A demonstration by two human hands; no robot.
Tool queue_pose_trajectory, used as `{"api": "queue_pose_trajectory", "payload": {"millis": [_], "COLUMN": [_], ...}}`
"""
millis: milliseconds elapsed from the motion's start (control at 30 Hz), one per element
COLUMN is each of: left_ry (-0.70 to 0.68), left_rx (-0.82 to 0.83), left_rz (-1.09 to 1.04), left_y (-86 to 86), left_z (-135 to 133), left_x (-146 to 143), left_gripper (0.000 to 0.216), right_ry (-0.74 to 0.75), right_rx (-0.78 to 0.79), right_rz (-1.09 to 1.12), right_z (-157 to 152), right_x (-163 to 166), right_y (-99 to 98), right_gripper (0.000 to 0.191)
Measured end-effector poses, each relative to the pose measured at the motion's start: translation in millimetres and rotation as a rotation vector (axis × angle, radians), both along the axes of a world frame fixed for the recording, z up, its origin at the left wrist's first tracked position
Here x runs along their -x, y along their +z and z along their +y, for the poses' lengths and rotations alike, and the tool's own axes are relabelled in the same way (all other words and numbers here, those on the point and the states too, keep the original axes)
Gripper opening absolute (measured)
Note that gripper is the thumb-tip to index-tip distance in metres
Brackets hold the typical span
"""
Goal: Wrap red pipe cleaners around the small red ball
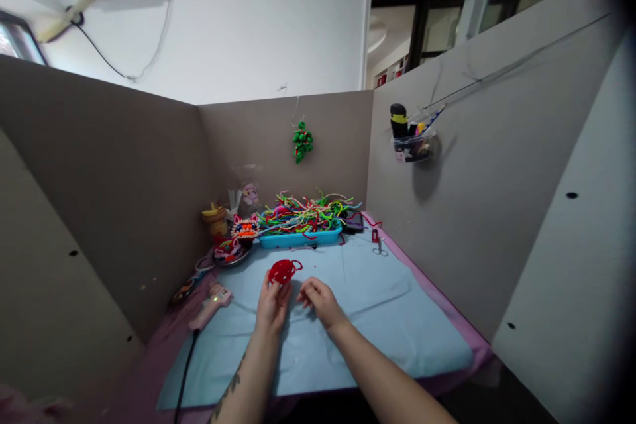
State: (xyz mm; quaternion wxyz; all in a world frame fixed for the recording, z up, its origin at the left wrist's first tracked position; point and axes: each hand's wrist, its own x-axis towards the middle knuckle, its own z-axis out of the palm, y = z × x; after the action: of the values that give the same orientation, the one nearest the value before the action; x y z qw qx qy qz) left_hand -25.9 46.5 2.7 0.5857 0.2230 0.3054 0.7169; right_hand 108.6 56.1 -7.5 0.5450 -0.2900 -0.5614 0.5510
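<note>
My left hand [272,303] is raised over the light blue cloth [377,318] and pinches a small red pipe-cleaner shape [282,271] at its fingertips. A short red end sticks out from the shape to the right. My right hand [318,299] rests on the cloth just right of the left one, fingers curled loosely; I cannot make out anything in it.
A blue tray [301,237] heaped with coloured pipe cleaners stands at the back. A glue gun [211,303] with its cord lies at the left. Small scissors [378,243] lie at the back right. Finished craft pieces [243,228] sit back left. Cardboard walls enclose the desk.
</note>
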Motion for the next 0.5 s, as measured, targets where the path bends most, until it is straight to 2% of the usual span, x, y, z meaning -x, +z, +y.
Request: {"api": "queue_pose_trajectory", "payload": {"millis": [100, 167, 333, 500], "left_ry": [-0.012, -0.021, -0.097, -0.159], "left_rx": [0.020, 0.049, 0.040, 0.042], "left_rz": [0.007, 0.034, 0.091, 0.123], "left_y": [0.5, 1.7, 6.4, 10.0], "left_z": [-0.1, -1.8, -8.4, -10.9], "left_x": [0.9, -2.0, -11.1, -14.3], "left_gripper": [0.060, 0.068, 0.082, 0.079], "right_ry": [-0.298, -0.393, -0.468, -0.382], "right_rx": [-0.043, -0.071, -0.111, -0.060], "right_rz": [-0.035, -0.028, -0.040, -0.005], "right_z": [4.8, 7.1, 13.5, 19.1], "right_x": [-1.2, -2.0, -5.3, -8.2], "right_y": [-1.7, -1.9, -4.4, -8.6], "right_gripper": [0.024, 0.024, 0.016, 0.017]}}
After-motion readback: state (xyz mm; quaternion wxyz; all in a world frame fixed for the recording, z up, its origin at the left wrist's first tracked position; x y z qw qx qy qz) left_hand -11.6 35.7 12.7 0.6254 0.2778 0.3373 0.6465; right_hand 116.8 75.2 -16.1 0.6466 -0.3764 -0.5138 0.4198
